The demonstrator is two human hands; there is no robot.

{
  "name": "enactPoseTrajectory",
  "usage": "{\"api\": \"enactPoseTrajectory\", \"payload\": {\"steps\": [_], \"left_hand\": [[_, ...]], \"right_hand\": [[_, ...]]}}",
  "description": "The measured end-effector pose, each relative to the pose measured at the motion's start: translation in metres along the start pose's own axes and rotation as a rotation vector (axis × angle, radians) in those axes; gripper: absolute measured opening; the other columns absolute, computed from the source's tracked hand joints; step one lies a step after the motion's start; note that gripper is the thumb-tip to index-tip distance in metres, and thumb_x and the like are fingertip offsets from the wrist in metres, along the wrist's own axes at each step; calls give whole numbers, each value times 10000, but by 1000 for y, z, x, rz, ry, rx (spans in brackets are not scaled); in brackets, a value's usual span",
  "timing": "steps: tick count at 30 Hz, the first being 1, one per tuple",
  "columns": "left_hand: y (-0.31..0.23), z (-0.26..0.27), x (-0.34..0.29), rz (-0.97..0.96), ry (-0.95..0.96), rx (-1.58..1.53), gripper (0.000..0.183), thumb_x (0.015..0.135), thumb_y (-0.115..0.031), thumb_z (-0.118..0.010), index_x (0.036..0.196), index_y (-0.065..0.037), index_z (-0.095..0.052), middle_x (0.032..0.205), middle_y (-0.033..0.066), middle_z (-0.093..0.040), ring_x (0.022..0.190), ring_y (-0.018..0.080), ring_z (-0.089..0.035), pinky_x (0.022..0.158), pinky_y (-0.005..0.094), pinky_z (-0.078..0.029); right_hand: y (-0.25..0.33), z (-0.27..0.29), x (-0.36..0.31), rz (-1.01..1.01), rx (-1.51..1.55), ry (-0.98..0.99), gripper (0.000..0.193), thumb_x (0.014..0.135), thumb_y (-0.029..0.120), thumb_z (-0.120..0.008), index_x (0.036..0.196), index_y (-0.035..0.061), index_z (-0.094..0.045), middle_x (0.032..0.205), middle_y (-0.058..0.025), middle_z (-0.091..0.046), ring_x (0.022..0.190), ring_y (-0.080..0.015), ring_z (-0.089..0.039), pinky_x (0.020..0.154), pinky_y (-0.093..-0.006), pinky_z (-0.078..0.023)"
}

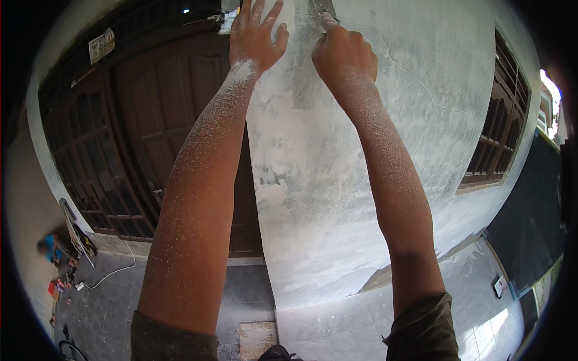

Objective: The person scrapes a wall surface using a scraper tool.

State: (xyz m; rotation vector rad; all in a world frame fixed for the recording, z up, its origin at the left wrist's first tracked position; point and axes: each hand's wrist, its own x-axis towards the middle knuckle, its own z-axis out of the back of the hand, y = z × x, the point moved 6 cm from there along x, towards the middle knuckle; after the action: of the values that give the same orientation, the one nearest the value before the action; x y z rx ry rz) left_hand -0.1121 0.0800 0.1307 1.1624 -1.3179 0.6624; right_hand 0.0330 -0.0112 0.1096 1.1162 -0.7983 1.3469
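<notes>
Both my arms reach up to a grey-white plastered wall (313,198), dusted with white powder. My right hand (346,54) is closed around a putty knife, its forefinger stretched along it; the dark metal blade (326,7) lies against the wall at the upper edge of the view, partly cut off. My left hand (256,39) is open with fingers spread, beside the wall's left corner edge next to the doorway, and holds nothing that I can see. Whether its palm touches the wall I cannot tell. Fine cracks and patchy plaster show right of my right hand.
A brown wooden door (162,102) stands at left and a barred window (497,120) at right. A white cable (114,272) and assorted items lie on the grey tiled floor (108,307). A cardboard piece (257,338) lies near my foot; a dark sheet (530,210) hangs at far right.
</notes>
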Motion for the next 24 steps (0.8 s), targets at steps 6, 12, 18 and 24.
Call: {"api": "enactPoseTrajectory", "payload": {"steps": [6,12,18,24], "left_hand": [[-1,-1,0,-8,-28,-40,591,934,-278,-552,1486,-104,-436,1599,174,-282,1512,344,-175,1182,523,-250],[-2,0,-3,1,-8,-46,594,922,-259,-557,1481,-95,-443,1595,182,-287,1510,359,-176,1179,529,-250],[-2,6,-1,-21,-12,-75,582,913,-234,-567,1459,-65,-462,1584,206,-294,1502,377,-189,1176,537,-255],[-5,3,1,-11,30,-71,584,913,-234,-570,1459,-57,-459,1584,214,-286,1498,390,-188,1179,539,-249]], "right_hand": [[-9,-3,-13,-23,1,13,383,979,211,-497,1344,199,-616,961,-177,-731,914,-348,-718,831,-485,-571],[-6,-2,-6,10,5,-90,384,974,208,-517,1345,205,-617,922,-166,-736,859,-346,-724,797,-486,-579],[-11,-2,-9,-15,8,-58,378,976,210,-517,1338,186,-622,919,-169,-734,845,-339,-726,777,-480,-583],[-9,3,-3,-34,21,-58,387,966,202,-522,1340,190,-620,908,-165,-734,844,-339,-725,772,-478,-583]]}}
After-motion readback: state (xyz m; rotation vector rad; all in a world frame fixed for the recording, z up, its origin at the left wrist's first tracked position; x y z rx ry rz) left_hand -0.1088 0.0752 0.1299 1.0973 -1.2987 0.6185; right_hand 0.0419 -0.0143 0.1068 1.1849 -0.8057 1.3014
